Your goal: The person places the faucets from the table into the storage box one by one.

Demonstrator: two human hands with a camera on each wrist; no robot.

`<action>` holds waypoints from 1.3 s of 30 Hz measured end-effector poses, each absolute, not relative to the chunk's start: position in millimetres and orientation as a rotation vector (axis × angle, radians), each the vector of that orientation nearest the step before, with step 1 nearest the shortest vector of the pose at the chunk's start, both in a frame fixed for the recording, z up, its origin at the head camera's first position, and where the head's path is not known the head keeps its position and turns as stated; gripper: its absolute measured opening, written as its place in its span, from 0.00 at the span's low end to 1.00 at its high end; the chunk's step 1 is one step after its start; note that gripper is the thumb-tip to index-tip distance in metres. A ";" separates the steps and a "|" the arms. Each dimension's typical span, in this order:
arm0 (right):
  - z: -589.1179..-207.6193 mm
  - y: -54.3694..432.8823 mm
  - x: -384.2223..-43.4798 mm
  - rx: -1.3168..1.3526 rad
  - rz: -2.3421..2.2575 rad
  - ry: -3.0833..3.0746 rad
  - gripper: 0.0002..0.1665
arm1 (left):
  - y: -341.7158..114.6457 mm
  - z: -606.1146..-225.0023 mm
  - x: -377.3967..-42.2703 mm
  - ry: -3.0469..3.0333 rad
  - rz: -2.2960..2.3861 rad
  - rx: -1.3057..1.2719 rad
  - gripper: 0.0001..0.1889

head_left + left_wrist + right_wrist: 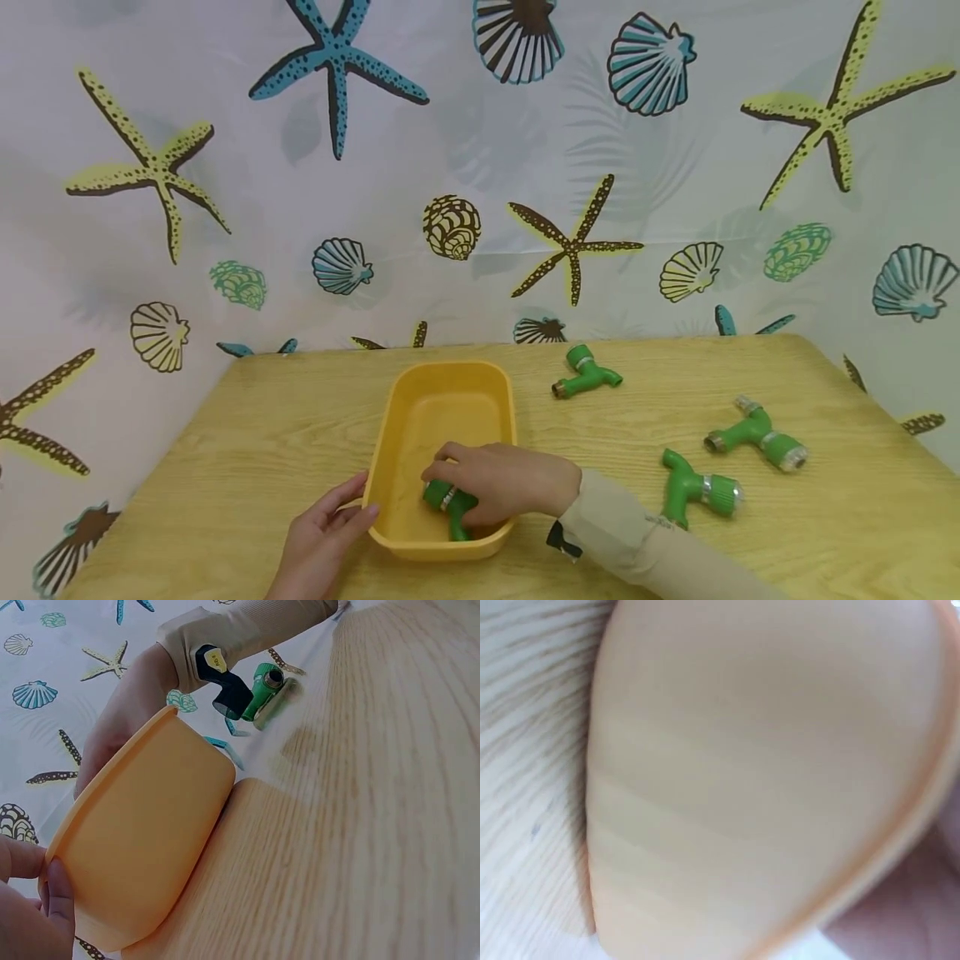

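A yellow plastic basin (447, 408) stands on the wooden table. My left hand (324, 533) grips its near left rim; in the left wrist view the thumb and fingers of that hand (34, 904) pinch the basin's edge (154, 832). Inside the basin, toward its near end, my right hand (513, 483) holds a green tap (441, 493) with a silver collar. Part of the tap is hidden under the fingers. The right wrist view is mostly filled by the basin's outer wall (742, 772), with a blurred bit of the right hand (904, 911) beyond the rim.
To the right of the basin lie three more green taps: one at the back (587, 372), one farther right (757, 435), and one (693, 486) beside the right forearm. A white curtain (480, 300) printed with starfish and shells hangs behind the table (300, 417).
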State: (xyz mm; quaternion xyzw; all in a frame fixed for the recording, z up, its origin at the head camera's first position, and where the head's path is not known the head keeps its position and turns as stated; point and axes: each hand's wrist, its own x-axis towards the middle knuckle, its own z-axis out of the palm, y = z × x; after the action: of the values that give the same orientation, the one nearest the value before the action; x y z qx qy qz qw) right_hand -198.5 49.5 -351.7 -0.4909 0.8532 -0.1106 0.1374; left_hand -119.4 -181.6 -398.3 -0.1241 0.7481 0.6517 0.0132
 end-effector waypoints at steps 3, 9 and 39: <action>-347.3 61.1 -194.1 -1.515 -0.376 2.516 0.29 | -184.1 -398.5 -117.0 2.340 1.997 -0.390 0.31; -339.5 109.5 -183.2 -1.858 -0.574 2.715 0.25 | -185.5 -391.3 -116.8 2.384 1.960 -0.324 0.30; -355.9 199.9 -144.3 -1.867 -0.090 3.113 0.46 | -183.1 -398.9 -118.3 2.387 1.951 -0.346 0.32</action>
State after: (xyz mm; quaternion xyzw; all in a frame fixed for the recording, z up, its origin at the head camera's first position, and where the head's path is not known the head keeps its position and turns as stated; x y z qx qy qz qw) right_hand -144.3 199.9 -355.9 -0.4988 0.8318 -0.0240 -0.2424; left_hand -118.3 -183.1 -398.9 -0.1116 0.7693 0.6287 0.0198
